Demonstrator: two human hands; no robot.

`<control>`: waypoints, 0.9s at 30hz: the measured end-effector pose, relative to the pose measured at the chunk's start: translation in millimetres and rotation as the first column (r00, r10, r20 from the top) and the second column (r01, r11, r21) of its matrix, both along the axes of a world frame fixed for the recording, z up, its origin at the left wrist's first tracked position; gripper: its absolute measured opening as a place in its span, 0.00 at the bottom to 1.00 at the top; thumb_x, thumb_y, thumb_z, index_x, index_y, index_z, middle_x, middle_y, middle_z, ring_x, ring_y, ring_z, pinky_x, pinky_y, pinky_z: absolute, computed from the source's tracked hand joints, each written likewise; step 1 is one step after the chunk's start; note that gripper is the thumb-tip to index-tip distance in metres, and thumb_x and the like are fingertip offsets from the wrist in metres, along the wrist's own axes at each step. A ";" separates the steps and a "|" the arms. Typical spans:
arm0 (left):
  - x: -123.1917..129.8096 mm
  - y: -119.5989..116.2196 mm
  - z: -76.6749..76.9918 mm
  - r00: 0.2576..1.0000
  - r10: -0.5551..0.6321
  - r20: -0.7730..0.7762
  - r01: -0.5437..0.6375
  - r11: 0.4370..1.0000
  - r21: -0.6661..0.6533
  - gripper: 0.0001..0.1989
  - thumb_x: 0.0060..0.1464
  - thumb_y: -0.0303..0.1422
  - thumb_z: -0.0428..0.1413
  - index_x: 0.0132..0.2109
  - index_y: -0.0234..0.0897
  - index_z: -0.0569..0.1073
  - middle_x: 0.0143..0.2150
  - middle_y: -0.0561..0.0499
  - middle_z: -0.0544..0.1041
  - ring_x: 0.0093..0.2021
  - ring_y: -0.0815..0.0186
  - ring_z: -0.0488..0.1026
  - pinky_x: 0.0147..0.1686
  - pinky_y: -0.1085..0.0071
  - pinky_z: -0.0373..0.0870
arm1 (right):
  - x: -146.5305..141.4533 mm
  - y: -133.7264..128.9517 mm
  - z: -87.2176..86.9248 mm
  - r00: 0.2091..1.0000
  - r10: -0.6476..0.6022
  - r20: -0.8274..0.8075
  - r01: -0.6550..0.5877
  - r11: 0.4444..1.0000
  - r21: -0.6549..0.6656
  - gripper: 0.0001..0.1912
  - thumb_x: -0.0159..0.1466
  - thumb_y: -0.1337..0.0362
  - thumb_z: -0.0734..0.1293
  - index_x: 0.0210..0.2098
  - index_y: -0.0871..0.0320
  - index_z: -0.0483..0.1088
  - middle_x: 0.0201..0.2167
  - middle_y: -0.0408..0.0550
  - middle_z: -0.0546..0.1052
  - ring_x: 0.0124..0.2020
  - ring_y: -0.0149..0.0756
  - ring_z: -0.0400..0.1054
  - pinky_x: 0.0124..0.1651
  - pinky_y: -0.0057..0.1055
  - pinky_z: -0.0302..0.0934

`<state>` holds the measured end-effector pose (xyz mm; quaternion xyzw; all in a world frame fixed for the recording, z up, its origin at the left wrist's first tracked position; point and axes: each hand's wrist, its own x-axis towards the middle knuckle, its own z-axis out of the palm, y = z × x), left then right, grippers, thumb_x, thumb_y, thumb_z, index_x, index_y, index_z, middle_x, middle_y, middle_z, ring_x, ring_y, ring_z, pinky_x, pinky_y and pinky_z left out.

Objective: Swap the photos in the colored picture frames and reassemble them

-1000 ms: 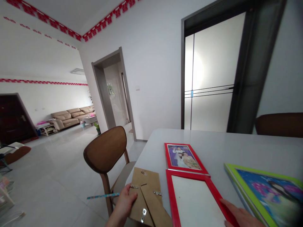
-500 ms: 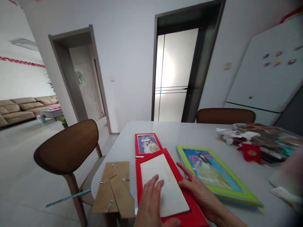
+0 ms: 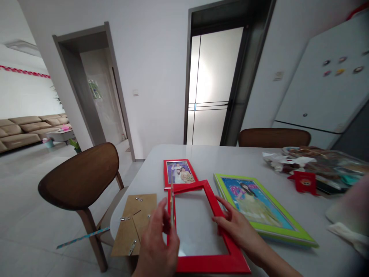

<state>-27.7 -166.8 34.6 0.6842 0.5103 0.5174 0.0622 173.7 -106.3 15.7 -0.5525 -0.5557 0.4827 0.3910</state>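
Observation:
My left hand (image 3: 160, 238) pinches a thin white-backed sheet (image 3: 172, 204), which stands almost edge-on at the left side of a red picture frame (image 3: 213, 265). My right hand (image 3: 233, 223) grips the frame's right side, thumb on top. Through the frame's opening shows a pale surface. Beyond it lies a smaller red frame with a wedding photo (image 3: 180, 173), its near edge close to the big frame's top. To the left, partly behind my left hand, is a brown backing board (image 3: 141, 204) with metal clips. A green frame with a portrait (image 3: 253, 204) lies right of my right hand.
The white table (image 3: 201, 157) also carries a red card (image 3: 305, 182) and plastic-wrapped items (image 3: 331, 165) at the right. Brown chairs stand at the left (image 3: 83, 177) and the far side (image 3: 273, 137). A blue patterned strip (image 3: 83, 237) juts out by the left chair.
My left hand has lifted the white sheet out of the red frame and tilted it up to the left, baring the opening. My right hand stays on the frame's right side.

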 end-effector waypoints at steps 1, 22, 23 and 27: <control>-10.5 -2.5 -0.7 0.995 0.062 0.079 -0.055 0.994 -0.090 0.23 0.49 0.27 0.48 0.54 0.37 0.55 0.33 0.51 0.68 0.28 0.70 0.69 0.28 0.75 0.70 | 2.6 2.3 -5.3 0.992 -0.006 0.124 -0.001 0.998 0.059 0.33 0.52 0.65 0.59 0.56 0.60 0.47 0.20 0.40 0.70 0.20 0.33 0.65 0.25 0.27 0.58; -79.9 -14.3 -59.4 0.907 0.144 -0.397 -0.256 0.935 -0.247 0.16 0.48 0.32 0.49 0.45 0.35 0.66 0.37 0.46 0.74 0.37 0.61 0.72 0.35 0.67 0.71 | -7.4 2.5 -27.6 0.719 -0.110 0.686 -0.224 0.898 0.378 0.22 0.53 0.65 0.58 0.46 0.66 0.64 0.47 0.60 0.64 0.48 0.44 0.59 0.50 0.38 0.52; -76.9 -14.0 -58.2 0.899 0.146 -0.413 -0.252 0.944 -0.213 0.16 0.47 0.31 0.49 0.46 0.35 0.66 0.39 0.44 0.74 0.40 0.60 0.72 0.36 0.66 0.71 | -14.8 2.5 -26.9 0.783 -0.067 0.618 -0.214 0.905 0.369 0.23 0.53 0.64 0.58 0.48 0.65 0.62 0.46 0.59 0.65 0.45 0.43 0.61 0.49 0.38 0.54; -53.9 -10.9 -55.8 0.891 0.020 -0.453 -0.109 0.979 -0.171 0.23 0.44 0.27 0.50 0.50 0.32 0.63 0.50 0.40 0.68 0.51 0.56 0.64 0.47 0.60 0.64 | -57.6 6.6 -29.8 0.974 0.161 0.158 -0.175 0.981 0.081 0.29 0.53 0.63 0.59 0.54 0.66 0.52 0.29 0.49 0.72 0.23 0.32 0.65 0.27 0.30 0.60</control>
